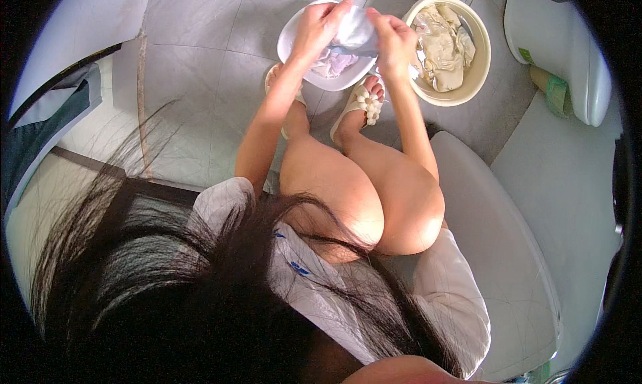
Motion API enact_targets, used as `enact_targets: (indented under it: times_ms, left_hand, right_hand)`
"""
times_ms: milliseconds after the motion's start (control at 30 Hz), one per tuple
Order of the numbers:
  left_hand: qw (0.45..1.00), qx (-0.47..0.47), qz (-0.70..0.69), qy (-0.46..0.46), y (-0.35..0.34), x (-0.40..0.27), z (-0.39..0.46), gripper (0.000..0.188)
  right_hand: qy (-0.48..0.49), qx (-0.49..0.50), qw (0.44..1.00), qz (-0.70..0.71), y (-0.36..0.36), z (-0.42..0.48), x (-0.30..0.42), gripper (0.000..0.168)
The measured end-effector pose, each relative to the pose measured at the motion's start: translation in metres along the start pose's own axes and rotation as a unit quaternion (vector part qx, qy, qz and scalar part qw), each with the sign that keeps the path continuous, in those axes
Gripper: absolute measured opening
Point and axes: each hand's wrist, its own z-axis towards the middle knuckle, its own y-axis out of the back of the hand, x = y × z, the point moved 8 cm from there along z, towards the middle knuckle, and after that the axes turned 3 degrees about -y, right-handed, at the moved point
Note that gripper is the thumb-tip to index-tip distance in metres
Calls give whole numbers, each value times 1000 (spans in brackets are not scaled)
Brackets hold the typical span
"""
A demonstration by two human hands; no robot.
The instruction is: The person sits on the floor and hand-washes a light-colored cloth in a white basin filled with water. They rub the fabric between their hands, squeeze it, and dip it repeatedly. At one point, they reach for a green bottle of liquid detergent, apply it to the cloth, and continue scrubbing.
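Observation:
A small white and pale-blue cloth (355,30) is stretched between my two hands. My left hand (318,25) pinches its left side, and my right hand (396,40) grips the opposite side. Both hands are above a white plastic basin (288,38) on the floor, partly covering it. Inside the basin, pale lilac fabric (335,64) shows beneath the held cloth. Close by on the right stands a round cream basin (482,58). Crumpled cream fabric (446,48) sits in water in it.
Grey tiles (185,83) cover the floor. My feet, in cream flower slippers (368,103), stand close to the white basin. A white plastic object (546,33) with a green label is at far right. A curved white panel (496,243) borders my right side.

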Motion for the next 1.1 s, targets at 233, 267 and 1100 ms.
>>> enact_targets:
  times_ms: [233,267,1100]
  left_hand:
    - [993,-119,-15,-1,-28,20,-14,41]
    - [992,-115,-50,13,-27,31,-14,40]
    - [969,-152,-136,137,-20,70,-21,42]
  right_hand:
    - [185,-97,959,-189,-22,-2,11,37]
    - [205,-98,955,-193,-22,-11,9,37]
    - [168,-15,947,-274,-30,-21,-39,35]
